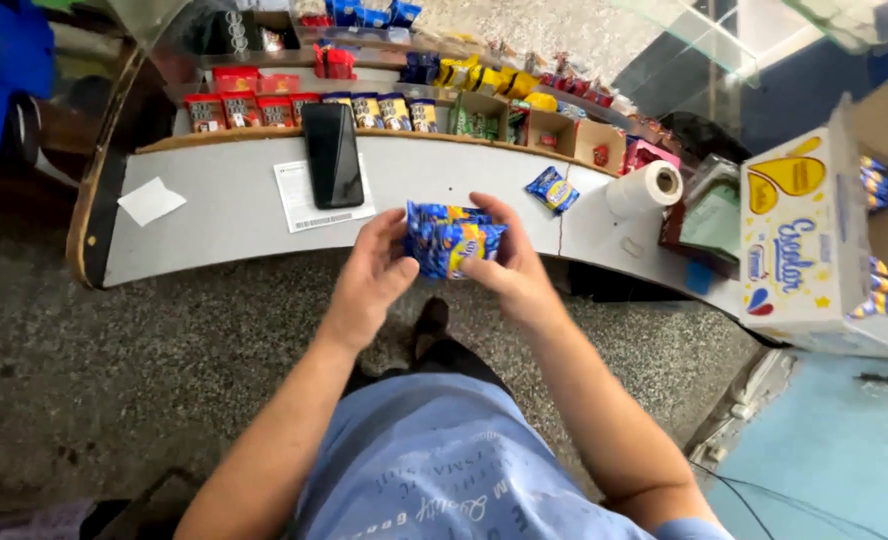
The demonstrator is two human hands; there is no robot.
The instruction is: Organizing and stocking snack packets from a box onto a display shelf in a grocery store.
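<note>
Nearest the lens: blue shirt (434, 470), both bare forearms reaching forward over speckled floor (164, 370).

Left to right:

- White paper scrap (150, 200), near the counter's left end, bare grey surface all around it.
- Grey counter (234, 225), its curved front edge bowing toward the person; dark trim at the left end.
- Printed slip (304, 205) with a black phone (333, 155) lying partly over it, near the back rail.
- Left hand (376, 268), fingers curled on the left side of the stack of blue snack packets (452, 240).
- Stack itself: held in the air between both hands, just over the counter's front edge (several packets, exact count unclear).
- Right hand (509, 265), closed on the stack's right side, fingers over the top.
- Single blue packet (552, 188), lying alone on the counter, apart from the hands.
- White paper roll (646, 188), lying on its side.
- Open carton (814, 245), white and yellow, at the far right, with more blue packets inside.
</note>
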